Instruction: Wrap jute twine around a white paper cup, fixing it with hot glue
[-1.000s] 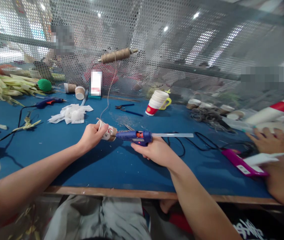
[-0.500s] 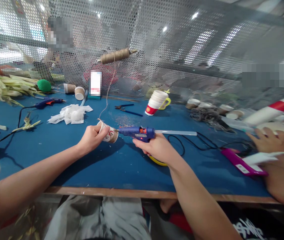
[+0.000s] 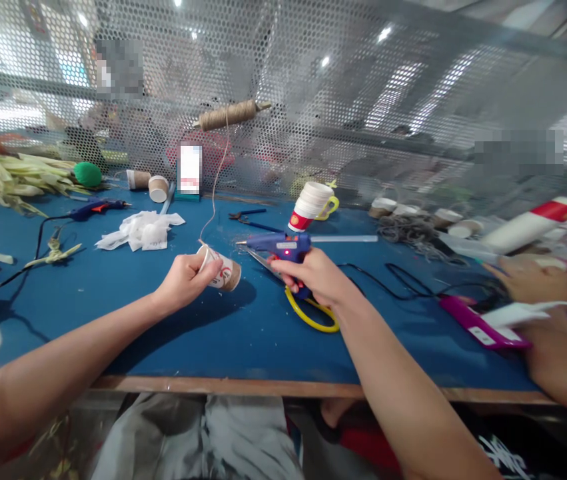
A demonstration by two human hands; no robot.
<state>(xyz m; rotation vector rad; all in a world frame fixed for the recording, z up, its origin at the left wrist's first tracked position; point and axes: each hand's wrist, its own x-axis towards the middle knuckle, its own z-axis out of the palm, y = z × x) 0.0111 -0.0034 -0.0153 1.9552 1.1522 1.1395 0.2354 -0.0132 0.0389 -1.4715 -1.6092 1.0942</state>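
My left hand [image 3: 184,279] is closed round a small paper cup [image 3: 223,273] lying on its side, its bottom end wrapped in brown twine. A twine strand [image 3: 216,180] runs from the cup up to a twine spool [image 3: 228,114] on the mesh screen. My right hand [image 3: 316,275] grips a blue hot glue gun [image 3: 278,245] with a clear glue stick [image 3: 346,238] out its back. The gun's nozzle points left and sits a little apart from the cup, above it. Yellow-handled scissors [image 3: 310,317] lie on the blue table [image 3: 188,340] under my right hand.
Another person's hand [image 3: 533,280] rests at right by a magenta phone [image 3: 483,322] and white cable. A stack of cups [image 3: 310,205], pliers [image 3: 250,217], white tissue [image 3: 140,229], a second glue gun [image 3: 94,207], twine scraps [image 3: 413,232] and pale leaves [image 3: 8,175] lie about.
My right hand drew the glue gun up and to the right, off the cup, uncovering the yellow scissors. My left hand lowered and turned the cup a little.
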